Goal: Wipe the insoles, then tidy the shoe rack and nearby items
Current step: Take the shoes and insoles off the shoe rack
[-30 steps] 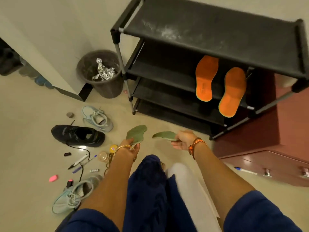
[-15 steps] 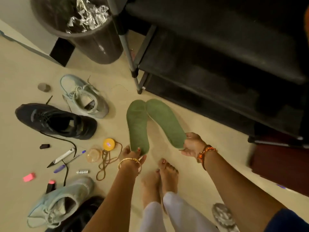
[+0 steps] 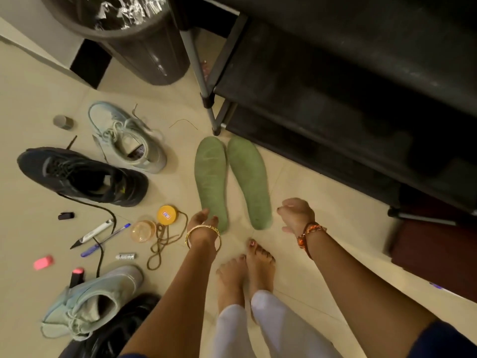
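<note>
Two green insoles lie flat side by side on the floor in front of the black shoe rack [image 3: 335, 104]: the left insole [image 3: 210, 177] and the right insole [image 3: 249, 179]. My left hand [image 3: 202, 223] hovers at the heel of the left insole, fingers touching or just off it, holding nothing. My right hand [image 3: 296, 215] is a little to the right of the right insole's heel, fingers loosely curled and empty.
A dark bin [image 3: 134, 34] with foil stands left of the rack. Scattered on the floor at left: two pale green sneakers [image 3: 126, 138] [image 3: 87, 303], a black sneaker [image 3: 82, 177], pens [image 3: 103, 239], a yellow tin [image 3: 167, 215], a brown lace [image 3: 160, 244]. My bare feet [image 3: 245, 272] stand below the insoles.
Both insoles were lowered from my hands onto the floor and released. My right hand has pulled away to the right; the view tilted down toward the floor.
</note>
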